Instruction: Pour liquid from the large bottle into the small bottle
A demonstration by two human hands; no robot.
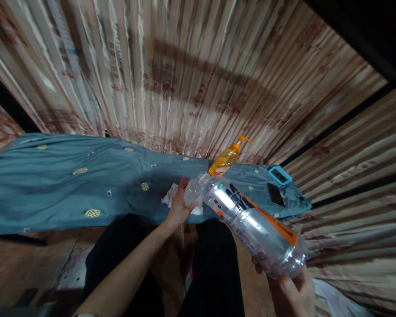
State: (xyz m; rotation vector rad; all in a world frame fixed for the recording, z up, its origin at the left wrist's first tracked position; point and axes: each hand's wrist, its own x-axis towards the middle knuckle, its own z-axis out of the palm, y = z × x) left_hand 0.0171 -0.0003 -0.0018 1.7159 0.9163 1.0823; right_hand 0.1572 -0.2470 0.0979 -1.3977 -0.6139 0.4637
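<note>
Lying tilted across the lower right of the view, a large clear plastic bottle (254, 220) with an orange-and-black label is being gripped at its base by the right hand (292, 293), whose fingers are being curled closed around the bottom end. It is being held nearly sideways, neck pointing away and to the left, which seems to bring the neck within reach of the other hand. The left hand (178, 207) is being kept at that neck, partly closed on a crumpled white cloth (171, 193) that is being pressed against the bottle's shoulder and mouth, apparently so the surface can be wiped; whether a cap is on cannot be told. The bottle is thus being spanned between both hands, base in the right, neck against the left.

Just beyond the neck, an orange pump bottle (226, 158) is being left leaning on a blue patterned sheet (69, 185), near a dark phone (276, 194) and a blue-framed device (280, 175) at the sheet's right end.
</note>
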